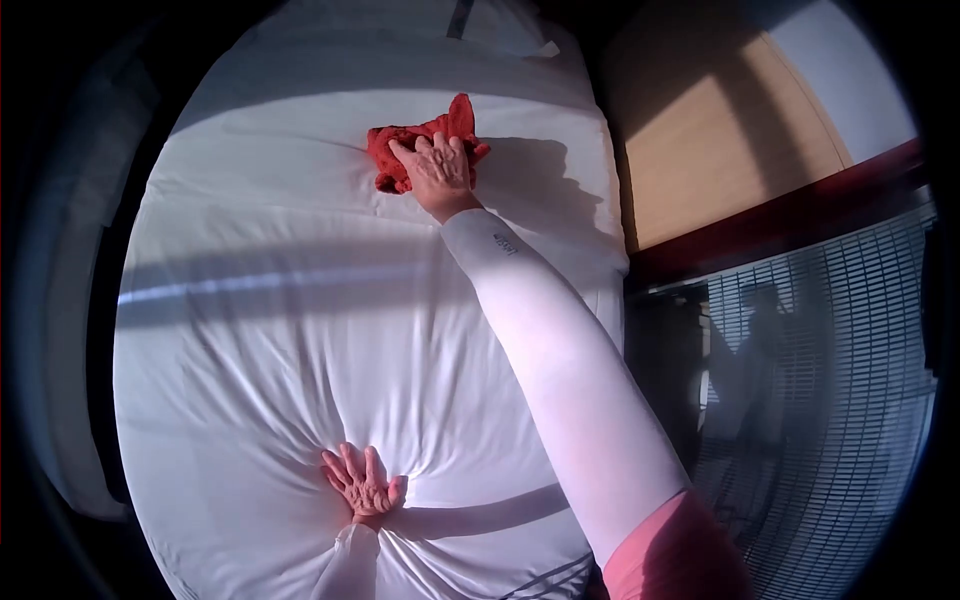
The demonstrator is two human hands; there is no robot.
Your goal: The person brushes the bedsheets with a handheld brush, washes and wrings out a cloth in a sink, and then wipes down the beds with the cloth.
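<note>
A wide white sheet-like cover [240,390] stretches over a padded, bed-like surface. Near its far end lies a crumpled red cloth [392,138], one corner sticking up. My right hand [440,172] presses down on this cloth, fingers bent over it, with the arm reaching far forward in a white sleeve. Closer to me, my left hand [365,487] rests flat on the white cover with its fingers spread. Folds in the cover fan out around that palm. What lies beneath the right palm is hidden.
Right of the bed-like surface stands a tan panel [700,150] above a dark red rail [780,215]. Below the rail is a grid-patterned surface [860,370]. A pale padded shape [75,400] stands along the left, across a dark gap.
</note>
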